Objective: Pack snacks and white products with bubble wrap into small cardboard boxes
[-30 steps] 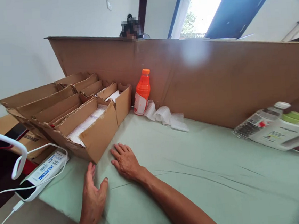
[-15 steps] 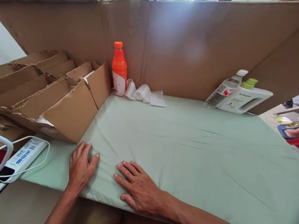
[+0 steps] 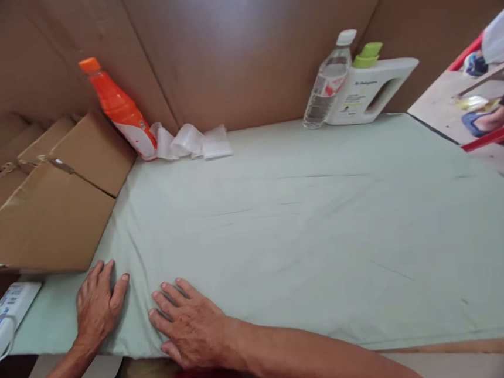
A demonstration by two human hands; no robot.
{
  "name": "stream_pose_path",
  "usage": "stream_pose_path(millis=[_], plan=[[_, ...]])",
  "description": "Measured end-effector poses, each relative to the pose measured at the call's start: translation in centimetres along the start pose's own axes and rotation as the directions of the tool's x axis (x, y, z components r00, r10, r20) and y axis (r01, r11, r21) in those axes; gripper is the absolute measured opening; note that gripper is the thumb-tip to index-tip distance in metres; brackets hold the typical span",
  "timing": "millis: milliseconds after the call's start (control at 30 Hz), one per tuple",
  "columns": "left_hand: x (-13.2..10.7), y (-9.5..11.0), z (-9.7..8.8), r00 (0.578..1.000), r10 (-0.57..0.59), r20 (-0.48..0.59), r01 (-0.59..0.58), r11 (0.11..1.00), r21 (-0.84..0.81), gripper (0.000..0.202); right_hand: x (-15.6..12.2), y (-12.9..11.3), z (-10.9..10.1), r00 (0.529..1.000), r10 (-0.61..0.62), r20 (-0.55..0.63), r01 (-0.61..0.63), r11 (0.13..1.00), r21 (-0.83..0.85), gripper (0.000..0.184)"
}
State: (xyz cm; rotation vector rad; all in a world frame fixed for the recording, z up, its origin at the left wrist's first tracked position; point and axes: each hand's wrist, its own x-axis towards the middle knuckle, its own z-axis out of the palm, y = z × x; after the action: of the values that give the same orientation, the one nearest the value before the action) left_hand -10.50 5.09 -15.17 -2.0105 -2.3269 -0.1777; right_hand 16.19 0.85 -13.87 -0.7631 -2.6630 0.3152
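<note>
Both of my hands rest on the pale green cloth [image 3: 274,240] that covers the table. My left hand [image 3: 98,302] lies near the front left, fingers stretched and thumb apart, close to the corner of the divided cardboard box [image 3: 56,218]. To its right, my right hand [image 3: 188,324] lies palm down with spread fingers by the front edge. Neither holds anything. Toward the back left stand an orange bottle [image 3: 122,112] with a white label and a curled white strip of wrap [image 3: 190,142].
At the back right, a clear plastic bottle [image 3: 328,88] leans against a white jug [image 3: 367,93] with a green cap. A cardboard wall [image 3: 244,54] closes the back. A white device with a cable [image 3: 7,316] lies far left. Another person's foot [image 3: 488,121] shows at right.
The view has turned right and down, so the things appear shifted left and the right side shows more. My hands stay on the cloth in much the same pose.
</note>
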Motion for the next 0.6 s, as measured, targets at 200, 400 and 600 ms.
stream_pose_path(millis=[200, 400, 600], plan=[[-0.1, -0.3, 0.2, 0.999, 0.029, -0.015, -0.029, 1.0, 0.001, 0.079, -0.2, 0.1, 0.3, 1.0, 0.001, -0.027, -0.002, 0.999, -0.043, 0.055], [-0.1, -0.2, 0.7, 0.998, 0.047, -0.052, -0.044, 0.997, 0.058, 0.076, -0.1, 0.1, 0.3, 1.0, -0.015, -0.01, 0.014, 0.999, -0.041, 0.055], [-3.0, -0.3, 1.1, 0.979, 0.181, -0.089, -0.178, 0.983, 0.039, 0.068, 0.0, -0.3, -0.8, 0.994, 0.031, 0.104, -0.034, 0.999, 0.028, 0.056]])
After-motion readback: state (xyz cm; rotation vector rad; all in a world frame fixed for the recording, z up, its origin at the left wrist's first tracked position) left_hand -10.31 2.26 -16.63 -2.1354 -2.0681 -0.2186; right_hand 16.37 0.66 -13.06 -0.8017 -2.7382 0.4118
